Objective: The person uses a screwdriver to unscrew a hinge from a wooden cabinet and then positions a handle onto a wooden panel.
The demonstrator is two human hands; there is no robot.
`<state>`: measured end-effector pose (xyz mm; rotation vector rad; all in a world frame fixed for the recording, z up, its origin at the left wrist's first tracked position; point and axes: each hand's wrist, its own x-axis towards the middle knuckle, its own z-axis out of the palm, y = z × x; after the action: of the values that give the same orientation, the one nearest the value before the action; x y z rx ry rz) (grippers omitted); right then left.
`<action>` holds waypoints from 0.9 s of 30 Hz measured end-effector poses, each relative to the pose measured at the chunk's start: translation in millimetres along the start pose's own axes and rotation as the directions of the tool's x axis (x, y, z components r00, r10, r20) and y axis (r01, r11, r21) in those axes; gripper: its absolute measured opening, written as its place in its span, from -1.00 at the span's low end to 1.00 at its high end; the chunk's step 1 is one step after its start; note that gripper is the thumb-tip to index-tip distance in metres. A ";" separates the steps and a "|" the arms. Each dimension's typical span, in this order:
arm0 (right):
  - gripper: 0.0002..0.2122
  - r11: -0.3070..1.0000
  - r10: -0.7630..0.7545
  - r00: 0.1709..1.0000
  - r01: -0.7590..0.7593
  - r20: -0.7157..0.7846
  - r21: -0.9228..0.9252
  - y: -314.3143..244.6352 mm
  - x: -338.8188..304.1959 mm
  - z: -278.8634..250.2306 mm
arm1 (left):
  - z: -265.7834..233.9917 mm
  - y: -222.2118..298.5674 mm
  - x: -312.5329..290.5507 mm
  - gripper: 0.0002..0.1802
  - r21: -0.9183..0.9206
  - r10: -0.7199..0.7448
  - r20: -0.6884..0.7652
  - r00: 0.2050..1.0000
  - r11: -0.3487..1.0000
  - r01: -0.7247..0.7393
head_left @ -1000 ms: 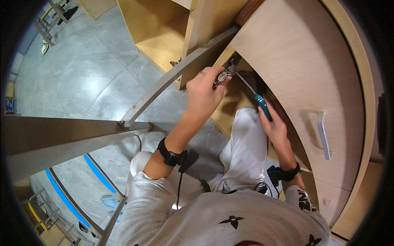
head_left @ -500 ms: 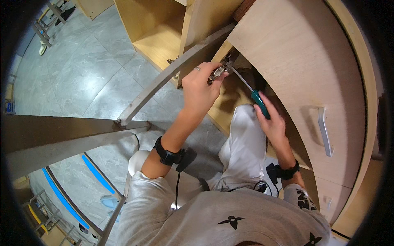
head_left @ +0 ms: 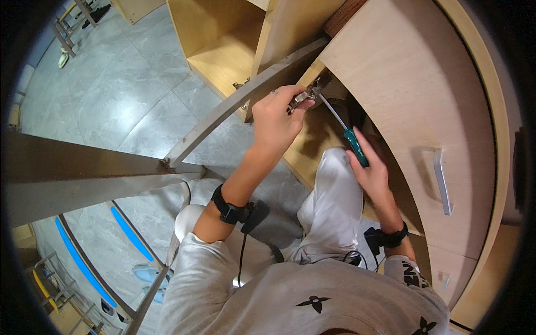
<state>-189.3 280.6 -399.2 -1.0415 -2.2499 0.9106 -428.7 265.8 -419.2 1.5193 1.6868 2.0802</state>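
Note:
My left hand pinches a metal cabinet hinge against the inner edge of a wooden cabinet. Closed around the green handle of a screwdriver is my right hand. The screwdriver's shaft slants up and left, its tip at the hinge; the exact contact with a screw is too small to make out. Part of the hinge is covered by my left fingers. The cabinet's inside lies in shadow behind both hands.
A pale wooden panel with a silver handle rises at the right. A grey metal bar crosses left of my left hand and joins a wide metal beam. An open wooden cabinet with another hinge stands behind it.
The view has shifted slightly, so the surroundings sit a little differently. Both hands keep their hold, with the screwdriver tip still at the hinge.

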 end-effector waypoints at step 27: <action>-0.79 -0.190 0.249 0.752 -0.580 0.610 0.792 10.5 7.0 -23.0 | 3.6 1.5 3.5 -0.79 -0.035 -0.091 0.009 0.996 0.995 0.091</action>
<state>-173.2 299.6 -390.8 -0.8337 -0.5176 2.5307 -427.3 269.8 -416.2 1.4106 1.6740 2.0451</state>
